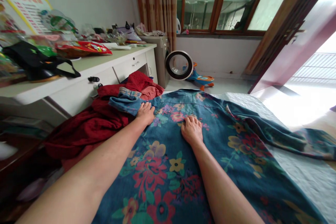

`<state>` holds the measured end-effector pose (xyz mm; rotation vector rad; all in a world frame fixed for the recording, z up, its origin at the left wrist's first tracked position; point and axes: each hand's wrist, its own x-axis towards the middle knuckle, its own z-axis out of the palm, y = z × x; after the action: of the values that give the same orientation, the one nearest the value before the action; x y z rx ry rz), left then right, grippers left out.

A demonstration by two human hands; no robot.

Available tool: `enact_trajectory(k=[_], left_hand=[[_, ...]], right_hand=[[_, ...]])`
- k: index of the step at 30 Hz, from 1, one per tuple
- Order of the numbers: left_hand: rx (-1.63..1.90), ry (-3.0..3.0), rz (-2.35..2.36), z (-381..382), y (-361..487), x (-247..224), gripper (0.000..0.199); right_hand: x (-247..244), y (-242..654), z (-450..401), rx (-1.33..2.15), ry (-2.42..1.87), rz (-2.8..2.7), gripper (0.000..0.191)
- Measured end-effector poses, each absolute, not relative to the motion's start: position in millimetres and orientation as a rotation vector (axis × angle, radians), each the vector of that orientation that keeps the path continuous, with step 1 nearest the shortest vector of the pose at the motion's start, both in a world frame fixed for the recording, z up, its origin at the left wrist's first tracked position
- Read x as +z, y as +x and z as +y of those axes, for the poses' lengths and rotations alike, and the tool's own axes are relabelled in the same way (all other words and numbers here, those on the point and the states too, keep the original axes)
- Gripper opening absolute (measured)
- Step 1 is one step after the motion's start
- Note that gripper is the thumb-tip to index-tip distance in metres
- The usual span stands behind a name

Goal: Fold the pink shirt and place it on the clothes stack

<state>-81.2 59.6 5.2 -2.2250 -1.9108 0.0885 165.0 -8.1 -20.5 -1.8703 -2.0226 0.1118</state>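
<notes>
A long-sleeved blue floral denim garment [181, 150] lies spread in front of me. Its far edge shows a stitched seam. My left hand [146, 112] rests on its upper left part, beside a bunched blue section with a checked band, its fingers lying on the cloth. Nearer the middle, my right hand [192, 128] presses down on the fabric, with slightly bent fingers and nothing visibly gripped. One sleeve [283, 134] stretches out to the right. Dark red cloth [105, 119] is heaped to the left, partly under the bunched blue section.
A pale quilted cover [304, 178] lies beneath the garment. Along the left runs a white desk [105, 66] with a red packet [84, 48] and clutter on top. Beyond stand a washing machine [157, 52] with its round door [190, 64] ajar and a blue-orange ride-on toy [203, 78].
</notes>
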Motion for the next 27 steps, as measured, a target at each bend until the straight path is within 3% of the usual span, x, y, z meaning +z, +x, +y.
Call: enact_trajectory(k=[15,27], left_hand=[[0.056,-2.31,-1.781,71,-85,21,0.015],[0.13,-2.185,-1.88,74,-72,20,0.031]], right_hand=[[-19,164,-10,0.095,-1.856,-2.012,0.029],[-21,164,-8,0.126,-1.876,-2.004,0.03]])
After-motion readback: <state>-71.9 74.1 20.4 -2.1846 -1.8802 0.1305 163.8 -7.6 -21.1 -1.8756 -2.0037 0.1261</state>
